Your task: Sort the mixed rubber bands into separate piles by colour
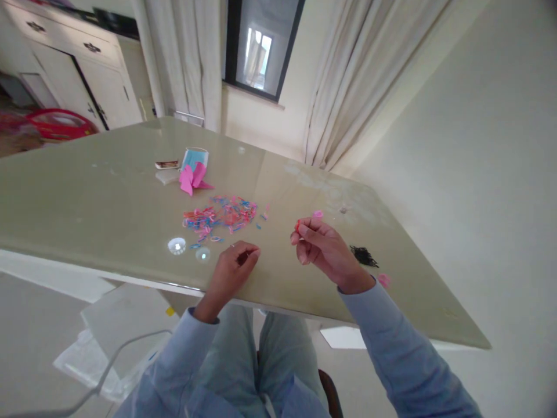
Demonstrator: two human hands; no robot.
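My right hand (324,247) is raised over the table, with a small red piece (297,226) pinched between thumb and forefinger. Its exact kind is too small to tell. My left hand (235,266) rests near the table's front edge, thumb and fingers pressed together; whatever they may hold is hidden. Just beyond it lies a loose pile of small pink, red and blue pieces (230,213), some of them loop-shaped. A pink ring-like piece (318,214) lies behind my right hand. Beside my right wrist are a bundle of short black strands (364,256) and another pink piece (383,281).
Farther back on the glossy table (108,191) are a blue face mask (195,155), a bright pink folded item (194,177) and a small narrow box (167,165). A wall (478,174) borders the right side. Curtains (183,58) hang behind.
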